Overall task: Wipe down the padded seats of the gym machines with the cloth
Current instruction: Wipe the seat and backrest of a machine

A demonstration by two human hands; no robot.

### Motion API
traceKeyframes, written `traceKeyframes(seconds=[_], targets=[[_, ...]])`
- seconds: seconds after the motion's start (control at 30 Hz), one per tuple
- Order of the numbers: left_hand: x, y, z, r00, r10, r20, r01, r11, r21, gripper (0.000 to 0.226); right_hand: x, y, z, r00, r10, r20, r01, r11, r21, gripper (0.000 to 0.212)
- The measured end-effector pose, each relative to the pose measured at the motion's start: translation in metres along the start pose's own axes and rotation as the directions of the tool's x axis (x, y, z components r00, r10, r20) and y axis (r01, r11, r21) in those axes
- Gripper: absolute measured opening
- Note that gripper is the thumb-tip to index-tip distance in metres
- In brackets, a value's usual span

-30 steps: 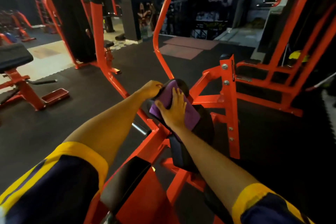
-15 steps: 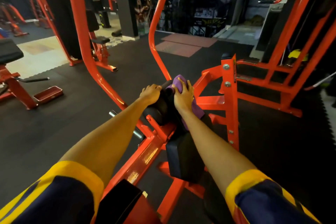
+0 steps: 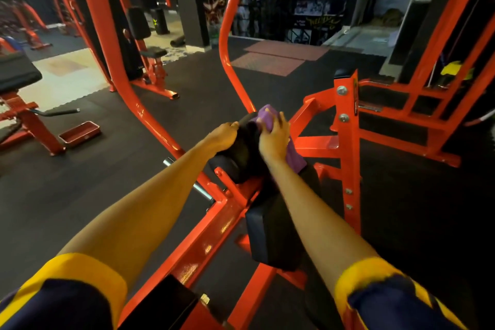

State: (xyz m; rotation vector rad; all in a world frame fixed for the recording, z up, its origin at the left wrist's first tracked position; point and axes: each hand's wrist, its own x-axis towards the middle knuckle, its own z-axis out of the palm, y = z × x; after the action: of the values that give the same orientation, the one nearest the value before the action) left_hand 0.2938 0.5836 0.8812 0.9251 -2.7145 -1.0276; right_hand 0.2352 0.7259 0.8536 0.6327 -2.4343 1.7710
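The right hand (image 3: 274,139) curls its fingers round the purple cloth (image 3: 294,159) on the black padded seat (image 3: 241,151), while the left hand (image 3: 223,136), at nine o'clock, grips the seat's edge.

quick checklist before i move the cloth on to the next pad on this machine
1. Cloth in hand: ok. The right hand holds the purple cloth against the upper pad.
2. Pad steadied: ok. The left hand grips the upper pad's left edge.
3. Cloth spread flat: not ok. It is bunched above the fingers and a tail trails past the wrist.
4. Upper pad fully wiped: cannot tell. The dark surface shows no marks either way.
5. Lower pad free to wipe: ok. Nothing lies on it, though the right forearm crosses above it.
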Motion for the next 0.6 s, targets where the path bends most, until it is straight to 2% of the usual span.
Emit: traceKeyframes(seconds=[0.07, 0.13, 0.23, 0.3, 0.37, 0.43, 0.5, 0.53, 0.57, 0.6], targets=[[-0.015, 0.007, -0.002, 1.000, 0.013, -0.002, -0.012, 0.997, 0.076, 0.068, 0.036, 0.000, -0.003, 0.988, 0.154, -0.003, -0.153, 0.983, 0.105, 0.061], [-0.025, 0.013, -0.006, 1.000, 0.013, 0.000, -0.013, 0.996, 0.086, 0.065, 0.029, -0.006, 0.000, 0.982, 0.191, -0.002, -0.189, 0.974, 0.125, 0.053], [-0.028, 0.016, -0.013, 1.000, -0.011, 0.022, 0.012, 0.998, -0.055, 0.049, -0.030, -0.020, 0.006, 0.995, 0.054, -0.087, -0.053, 0.998, 0.017, 0.048], [-0.026, 0.009, -0.014, 0.996, -0.073, 0.055, 0.080, 0.987, -0.139, 0.047, -0.070, -0.022, 0.010, 0.993, -0.102, -0.055, 0.101, 0.995, -0.024, 0.049], [-0.027, 0.010, -0.014, 0.994, -0.091, 0.057, 0.097, 0.986, -0.133, 0.050, -0.091, -0.015, 0.008, 0.978, -0.207, -0.004, 0.207, 0.978, -0.017, 0.052], [-0.030, 0.015, -0.009, 0.995, -0.099, 0.019, 0.100, 0.994, -0.038, 0.061, -0.075, -0.005, 0.002, 0.970, -0.242, 0.019, 0.243, 0.969, -0.051, 0.054], [-0.043, 0.026, -0.003, 0.998, -0.054, -0.042, 0.059, 0.989, 0.136, 0.061, -0.030, 0.012, -0.001, 0.987, -0.157, 0.024, 0.157, 0.988, -0.009, 0.057], [-0.049, 0.033, 0.001, 0.998, -0.001, -0.068, 0.016, 0.976, 0.218, 0.055, -0.008, 0.015, -0.005, 0.997, -0.070, 0.021, 0.068, 0.995, 0.075, 0.057], [-0.056, 0.038, 0.003, 0.995, 0.049, -0.086, -0.024, 0.964, 0.264, 0.051, 0.011, 0.022, -0.007, 0.999, -0.008, 0.038, 0.001, 0.984, 0.178, 0.049], [-0.059, 0.041, 0.003, 0.991, 0.095, -0.098, -0.064, 0.958, 0.281, 0.049, 0.025, 0.026, -0.006, 0.999, 0.017, 0.052, -0.028, 0.977, 0.211, 0.037]])
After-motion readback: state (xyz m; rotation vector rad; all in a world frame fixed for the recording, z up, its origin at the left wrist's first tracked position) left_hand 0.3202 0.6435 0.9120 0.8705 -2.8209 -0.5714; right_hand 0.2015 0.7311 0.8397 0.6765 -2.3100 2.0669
